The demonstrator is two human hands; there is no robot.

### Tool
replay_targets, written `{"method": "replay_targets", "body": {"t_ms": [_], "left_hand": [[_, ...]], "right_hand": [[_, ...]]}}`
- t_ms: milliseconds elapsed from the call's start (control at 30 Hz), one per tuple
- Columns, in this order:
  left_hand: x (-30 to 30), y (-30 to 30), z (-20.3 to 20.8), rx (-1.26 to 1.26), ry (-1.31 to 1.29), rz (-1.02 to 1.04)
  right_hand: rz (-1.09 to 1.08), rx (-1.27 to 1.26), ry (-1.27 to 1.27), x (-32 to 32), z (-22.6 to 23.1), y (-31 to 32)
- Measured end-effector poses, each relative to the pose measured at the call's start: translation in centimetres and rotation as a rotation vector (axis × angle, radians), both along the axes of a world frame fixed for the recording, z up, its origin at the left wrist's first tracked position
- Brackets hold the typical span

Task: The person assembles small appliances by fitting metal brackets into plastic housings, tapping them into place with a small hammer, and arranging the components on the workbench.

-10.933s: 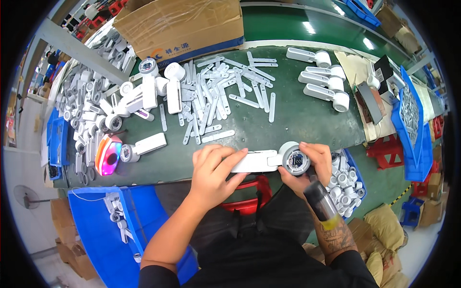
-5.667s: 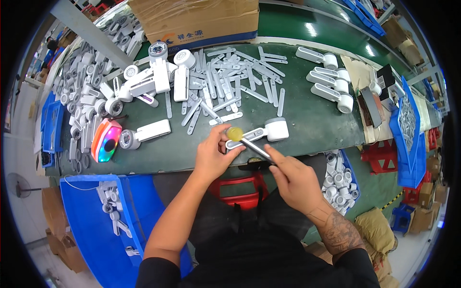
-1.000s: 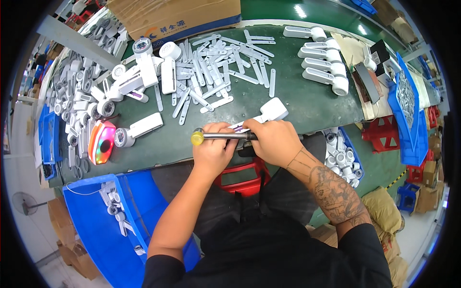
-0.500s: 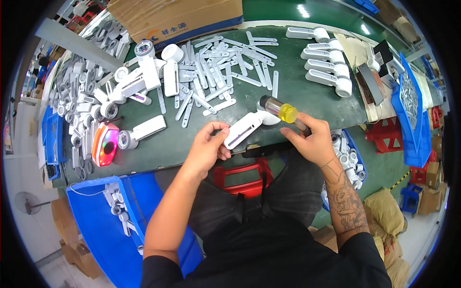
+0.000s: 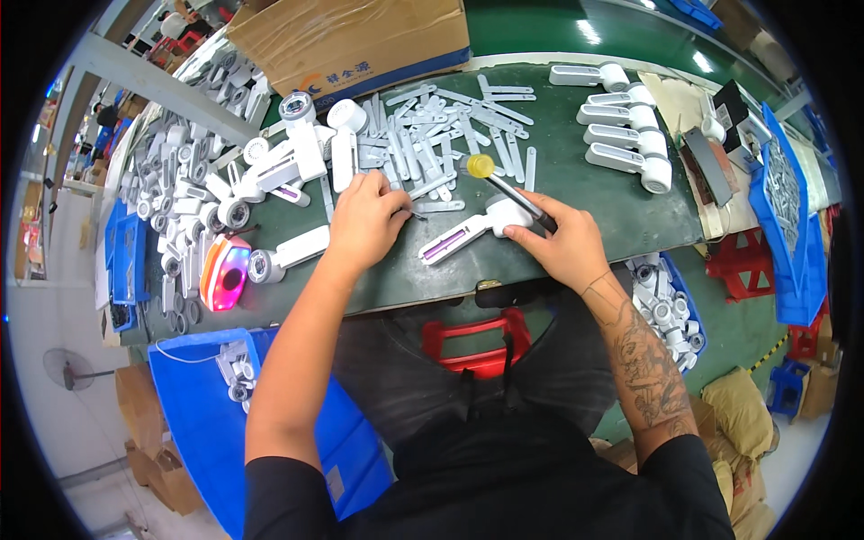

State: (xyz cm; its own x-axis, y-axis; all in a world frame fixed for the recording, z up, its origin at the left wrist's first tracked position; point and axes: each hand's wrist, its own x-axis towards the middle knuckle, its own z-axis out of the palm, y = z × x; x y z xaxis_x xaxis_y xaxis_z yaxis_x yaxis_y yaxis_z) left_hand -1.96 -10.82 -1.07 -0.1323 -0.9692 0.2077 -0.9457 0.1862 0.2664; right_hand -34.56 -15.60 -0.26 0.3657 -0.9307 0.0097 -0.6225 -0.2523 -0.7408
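Observation:
A white round-headed handle piece (image 5: 453,243) lies on the green bench in front of me, its long slot showing purple inside. My right hand (image 5: 565,236) is closed around the black grip of a small hammer (image 5: 480,166), its yellow face turned up above the piece. The right fingertips are close to the piece's round head. My left hand (image 5: 367,216) is over the near edge of a pile of grey strips (image 5: 409,148), fingers curled and pinched. Something thin and dark shows at its fingertips, too small to make out.
Several finished-looking white pieces (image 5: 630,139) line up at the back right. More white pieces (image 5: 193,184) heap at left, beside a lit red-and-white device (image 5: 225,273). A cardboard box (image 5: 351,45) stands behind. Blue bins (image 5: 270,396) flank me below the bench edge.
My left hand has let go of the white piece and moved left and away to the strips. The piece now lies on the bench, and the hammer has tilted in my right hand.

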Motion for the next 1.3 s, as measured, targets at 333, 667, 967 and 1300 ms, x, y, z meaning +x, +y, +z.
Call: {"method": "replay_targets", "body": {"t_ms": [333, 667, 967, 1300], "left_hand": [[-8.5, 2.6, -0.1, -0.154, 0.441, 0.001], [-10.7, 2.8, -1.6, -0.151, 0.653, 0.116], [-9.6, 2.5, -2.4, 0.092, 0.939, 0.260], [-9.1, 2.1, -2.7, 0.098, 0.983, 0.210]], "right_hand": [[-0.112, -0.008, -0.056, 0.6, 0.3, 1.1], [-0.132, -0.018, -0.071, 0.6, 0.0, 1.3], [0.064, 0.038, -0.146, -2.3, 3.7, 4.5], [0.100, -0.097, 0.038, -2.4, 3.0, 5.7]]}}
